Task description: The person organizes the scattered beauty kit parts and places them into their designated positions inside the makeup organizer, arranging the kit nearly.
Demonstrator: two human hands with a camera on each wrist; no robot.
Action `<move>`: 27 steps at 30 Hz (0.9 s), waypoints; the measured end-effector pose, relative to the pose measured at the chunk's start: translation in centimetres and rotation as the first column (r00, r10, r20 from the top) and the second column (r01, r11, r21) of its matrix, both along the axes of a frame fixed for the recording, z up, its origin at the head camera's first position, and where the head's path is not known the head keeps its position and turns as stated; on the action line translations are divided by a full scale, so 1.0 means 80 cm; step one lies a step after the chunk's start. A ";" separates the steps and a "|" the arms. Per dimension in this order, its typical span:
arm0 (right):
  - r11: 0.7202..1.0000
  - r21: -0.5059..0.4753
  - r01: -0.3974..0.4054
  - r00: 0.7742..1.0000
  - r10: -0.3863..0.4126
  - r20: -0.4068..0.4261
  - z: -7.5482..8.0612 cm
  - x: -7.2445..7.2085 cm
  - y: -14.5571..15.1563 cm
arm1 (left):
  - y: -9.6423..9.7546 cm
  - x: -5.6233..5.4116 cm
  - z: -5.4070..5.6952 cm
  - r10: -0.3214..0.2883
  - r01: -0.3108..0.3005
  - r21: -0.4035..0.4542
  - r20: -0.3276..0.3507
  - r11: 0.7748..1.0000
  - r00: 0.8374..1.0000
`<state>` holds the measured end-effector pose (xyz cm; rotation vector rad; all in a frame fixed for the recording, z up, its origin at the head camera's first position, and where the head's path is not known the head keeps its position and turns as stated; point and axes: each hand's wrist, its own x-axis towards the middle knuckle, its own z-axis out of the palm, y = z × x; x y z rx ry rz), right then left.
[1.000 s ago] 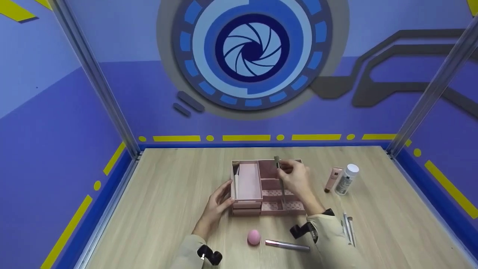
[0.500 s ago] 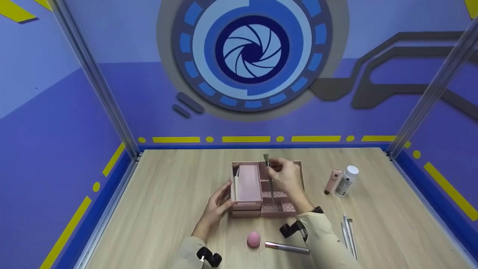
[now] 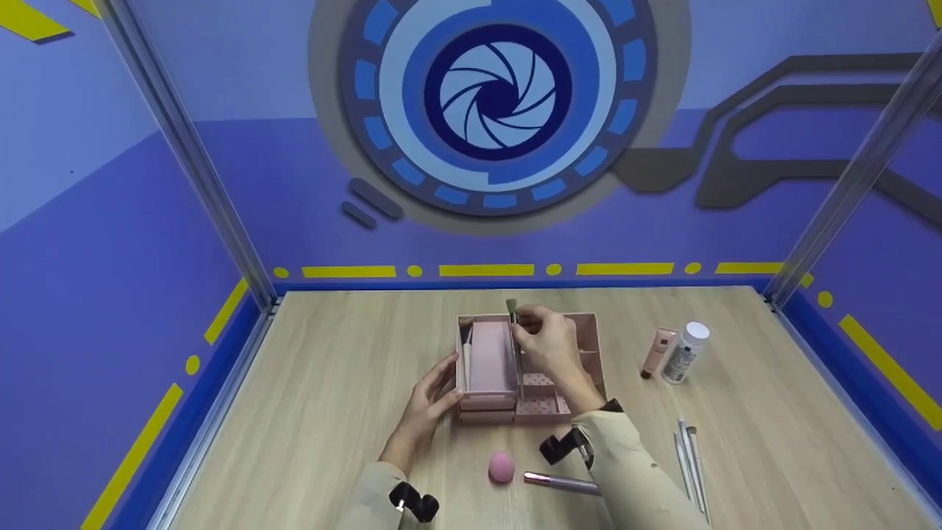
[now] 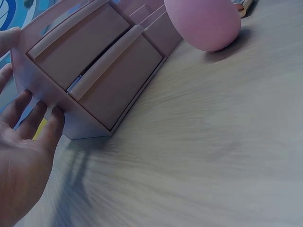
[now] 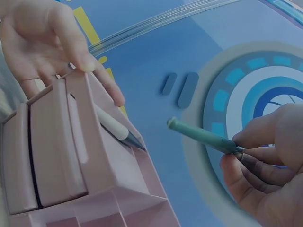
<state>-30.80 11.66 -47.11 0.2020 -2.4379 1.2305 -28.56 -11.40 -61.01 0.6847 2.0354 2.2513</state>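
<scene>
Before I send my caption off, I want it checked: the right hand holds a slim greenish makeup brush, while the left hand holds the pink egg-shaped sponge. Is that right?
Not quite: the left hand isn't holding the sponge; it touches the side of the pink compartmented box, as the left wrist view shows. The right hand does hold the brush.

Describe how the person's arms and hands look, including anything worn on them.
The left sleeve and right sleeve are long and light beige. Near each wrist is a small black device: left device, right device. The left hand and right hand are bare, without gloves. No cables show.
</scene>
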 end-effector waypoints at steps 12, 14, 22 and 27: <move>0.999 -0.007 -0.032 0.999 0.032 -0.029 -0.010 -0.005 -0.019 | 0.003 -0.001 -0.002 -0.024 0.023 0.073 0.019 0.997 1.000; 0.999 -0.009 -0.040 0.999 0.039 -0.030 -0.012 -0.006 -0.023 | 0.002 0.000 -0.003 -0.022 0.022 0.064 0.007 0.998 1.000; 0.999 -0.007 -0.046 0.999 0.045 -0.016 -0.015 -0.010 -0.031 | 0.002 -0.001 -0.004 -0.019 0.018 0.068 0.020 0.998 1.000; 0.999 -0.009 -0.035 0.999 0.035 -0.035 -0.018 -0.013 -0.034 | 0.002 0.000 -0.003 -0.009 0.008 0.054 0.030 0.999 1.000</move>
